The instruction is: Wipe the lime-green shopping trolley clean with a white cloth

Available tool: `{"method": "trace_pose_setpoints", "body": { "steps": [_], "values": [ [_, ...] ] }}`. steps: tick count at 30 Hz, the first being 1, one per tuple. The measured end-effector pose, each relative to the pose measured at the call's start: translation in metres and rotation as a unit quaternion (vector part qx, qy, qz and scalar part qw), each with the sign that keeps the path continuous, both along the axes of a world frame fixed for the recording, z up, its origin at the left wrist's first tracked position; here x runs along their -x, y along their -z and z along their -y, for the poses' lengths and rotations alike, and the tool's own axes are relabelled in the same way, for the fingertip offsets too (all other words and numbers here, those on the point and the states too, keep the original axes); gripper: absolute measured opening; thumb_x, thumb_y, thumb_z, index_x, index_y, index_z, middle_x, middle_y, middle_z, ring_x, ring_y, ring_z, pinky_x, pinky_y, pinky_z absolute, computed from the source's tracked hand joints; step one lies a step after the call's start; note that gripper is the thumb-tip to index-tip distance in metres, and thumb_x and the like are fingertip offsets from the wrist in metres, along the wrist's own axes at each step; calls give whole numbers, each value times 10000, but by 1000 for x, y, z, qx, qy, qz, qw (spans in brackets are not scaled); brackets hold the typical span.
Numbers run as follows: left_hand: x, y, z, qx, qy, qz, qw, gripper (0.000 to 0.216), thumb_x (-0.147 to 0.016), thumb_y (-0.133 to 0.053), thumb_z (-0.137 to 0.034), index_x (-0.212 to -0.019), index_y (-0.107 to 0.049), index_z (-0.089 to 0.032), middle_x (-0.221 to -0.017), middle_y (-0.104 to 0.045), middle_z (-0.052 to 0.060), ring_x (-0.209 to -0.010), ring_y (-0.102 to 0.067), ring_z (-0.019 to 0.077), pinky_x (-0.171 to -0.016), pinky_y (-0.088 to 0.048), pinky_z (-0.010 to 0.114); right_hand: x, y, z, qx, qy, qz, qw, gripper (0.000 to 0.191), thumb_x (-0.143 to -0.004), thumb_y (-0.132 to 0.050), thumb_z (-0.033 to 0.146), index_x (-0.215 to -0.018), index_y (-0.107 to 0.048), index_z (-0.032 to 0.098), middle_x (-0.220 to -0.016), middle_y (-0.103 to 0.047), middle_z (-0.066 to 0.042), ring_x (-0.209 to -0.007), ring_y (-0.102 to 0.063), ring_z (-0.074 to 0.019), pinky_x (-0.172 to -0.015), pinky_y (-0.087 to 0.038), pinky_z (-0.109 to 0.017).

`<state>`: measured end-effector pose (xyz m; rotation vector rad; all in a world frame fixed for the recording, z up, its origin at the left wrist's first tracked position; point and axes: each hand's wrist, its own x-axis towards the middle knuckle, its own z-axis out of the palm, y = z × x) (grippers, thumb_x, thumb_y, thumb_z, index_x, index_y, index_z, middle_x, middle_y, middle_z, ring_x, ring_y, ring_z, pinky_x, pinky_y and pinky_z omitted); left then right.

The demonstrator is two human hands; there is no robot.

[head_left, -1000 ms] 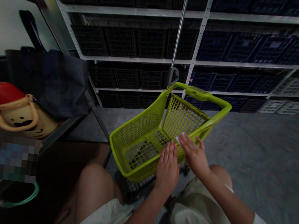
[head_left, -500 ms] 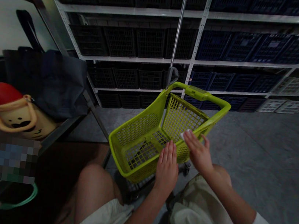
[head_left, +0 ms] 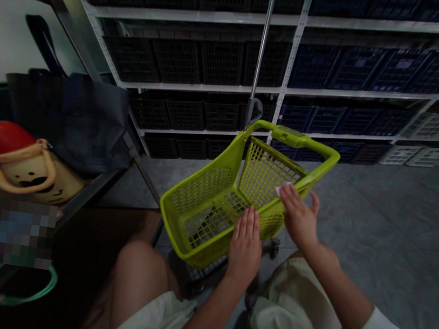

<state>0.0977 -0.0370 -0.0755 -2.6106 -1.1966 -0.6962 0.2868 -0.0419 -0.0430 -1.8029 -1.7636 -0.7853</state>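
A lime-green shopping cart with latticed plastic walls stands in front of my knees. My left hand lies over its near rim, fingers straight and side by side, pointing into the basket; the thumb is hidden. Higher up the same side, near the cart's handle, my right hand presses a small white wipe against the rim. Only an edge of the wipe shows beyond the fingertips, and whether it is cloth or paper I cannot tell.
Shelves filled with black, blue and white crates line the back. On a bench at the left sit a dark tote bag and a beige bag with a red top. A green cord hangs there. A metal pole rises behind the cart.
My right hand has slid a little up and right along the rim toward the handle, with the wipe under its fingers. My left hand and the cart have stayed in place.
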Motion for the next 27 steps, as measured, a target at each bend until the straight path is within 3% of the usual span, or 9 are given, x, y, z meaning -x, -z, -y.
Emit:
{"method": "trace_pose_setpoints", "body": {
  "steps": [3, 6, 10, 12, 15, 18, 21, 24, 27],
  "values": [
    [2, -1, 0, -9, 0, -4, 1000, 668, -938, -471, -211, -1543, -271, -12, -1632, -288, 175, -1507, -301, 262, -1207, -349, 409, 39, 14, 9, 67, -107, 19, 992, 685, -823, -413, 18, -1479, -435, 216, -1466, -563, -101, -1387, -498, -207, -1189, -167, -475],
    [5, -1, -1, -10, 0, -11, 1000, 672, -936, -469, -213, -1551, -264, -34, -1638, -283, 163, -1511, -294, 252, -1203, -354, 403, 14, 3, 10, 100, -154, 44, 982, 751, -780, -416, 5, -1487, -421, 257, -1458, -576, -80, -1361, -526, -204, -1189, -156, -505],
    [6, -1, 0, -1, -2, -21, 1000, 673, -939, -475, -243, -1553, -274, -50, -1647, -270, 145, -1514, -285, 253, -1208, -346, 397, -59, -27, -1, 19, -9, 16, 1000, 668, -812, -415, 19, -1428, -494, 262, -1432, -599, -99, -1348, -540, -262, -1174, -105, -595],
    [4, -2, 1, 4, -2, -19, 1000, 678, -942, -481, -251, -1553, -270, -46, -1647, -267, 149, -1514, -285, 252, -1211, -340, 394, -68, -32, -5, -6, 41, 0, 999, 626, -826, -428, 33, -1411, -513, 239, -1432, -594, -122, -1360, -525, -289, -1168, -103, -608],
    [1, -4, 2, 11, -1, -13, 1000, 692, -944, -491, -254, -1556, -253, -35, -1646, -258, 160, -1516, -279, 261, -1211, -344, 408, -31, -19, -3, -2, 33, -14, 999, 645, -817, -431, 21, -1424, -495, 228, -1431, -595, -126, -1362, -523, -282, -1176, -115, -583],
    [0, -4, 2, 7, -1, -10, 1000, 668, -948, -475, -224, -1551, -263, -30, -1637, -277, 166, -1511, -290, 261, -1204, -356, 415, 25, 6, 6, 40, -59, -8, 997, 710, -793, -415, 4, -1466, -444, 229, -1459, -569, -107, -1382, -505, -240, -1182, -160, -520],
    [3, -2, 0, -7, -1, -16, 1000, 668, -943, -469, -201, -1551, -256, -25, -1634, -283, 165, -1505, -306, 255, -1200, -365, 409, 40, 15, 12, 88, -144, 6, 986, 784, -766, -403, -2, -1512, -378, 237, -1489, -537, -99, -1401, -483, -217, -1184, -165, -503],
    [6, 0, -1, -13, 2, -19, 1000, 676, -939, -480, -214, -1553, -260, -38, -1638, -283, 153, -1507, -301, 255, -1201, -365, 407, -5, 0, 7, 103, -166, 26, 980, 818, -745, -400, -16, -1506, -382, 285, -1475, -558, -73, -1370, -519, -210, -1193, -114, -540],
    [6, 2, -2, -13, 0, -22, 1000, 676, -937, -489, -230, -1550, -275, -40, -1642, -275, 151, -1507, -301, 265, -1201, -364, 412, -64, -22, -3, 30, -69, 8, 997, 723, -774, -431, 8, -1438, -482, 289, -1433, -600, -76, -1337, -553, -244, -1184, -111, -574]
  ]
}}
